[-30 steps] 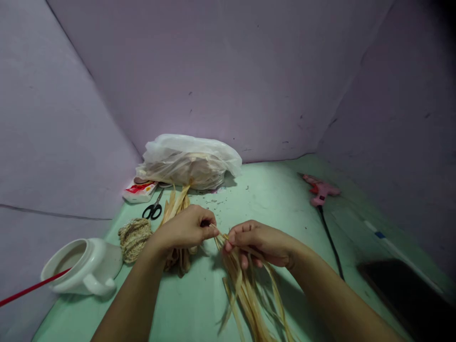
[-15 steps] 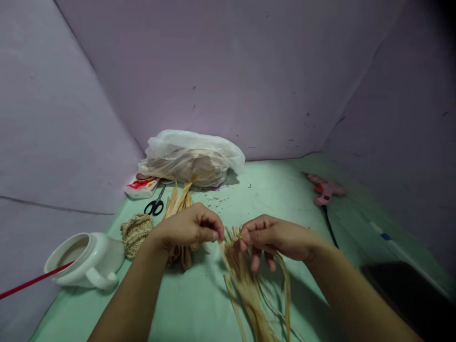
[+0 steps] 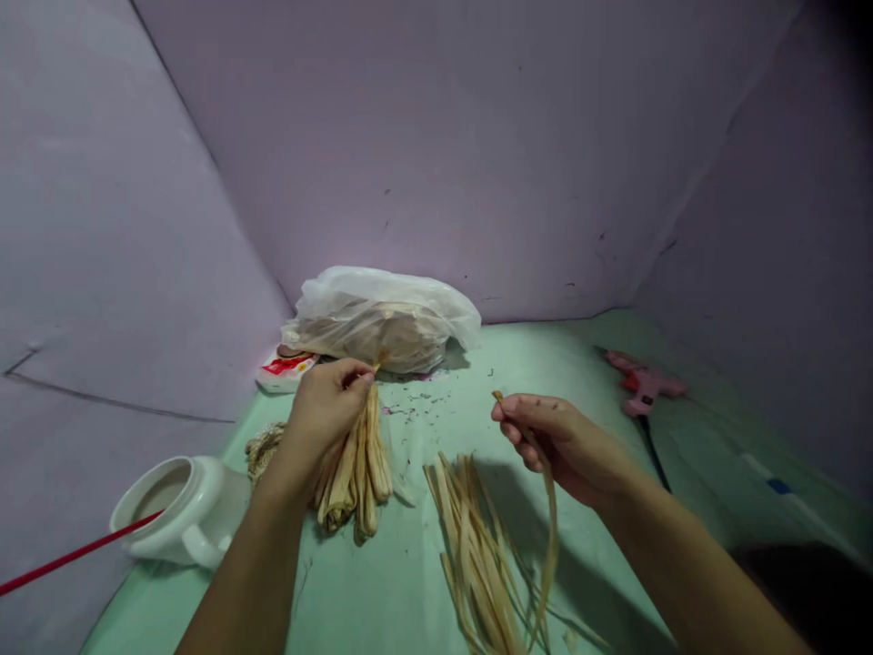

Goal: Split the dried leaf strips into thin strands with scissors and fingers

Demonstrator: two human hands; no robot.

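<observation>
My left hand (image 3: 327,405) is closed in a pinch at the top end of a folded bundle of dried plant-fibre strips (image 3: 355,482), with a small pale tip showing past the fingertips. Part of that bundle is hidden behind the hand and wrist. My right hand (image 3: 546,432) pinches one end of a single dried fibre strip (image 3: 549,537), which hangs down in a curve from thumb and fingers. Below and between my hands, a loose pile of long flat strips (image 3: 477,546) lies on the green tabletop (image 3: 368,605).
A clear plastic bag (image 3: 388,318) sits against the back wall beside a red-and-white box (image 3: 283,368). At left are a braided coil (image 3: 263,450) and a white ceramic pot (image 3: 197,509) on its side with a red stick (image 3: 75,555). A pink glue gun (image 3: 645,382) lies at right.
My hands have moved apart. The left has left the loose strips and gone to the folded bundle; the right has lifted a strip's end away from the pile. The view has shifted slightly.
</observation>
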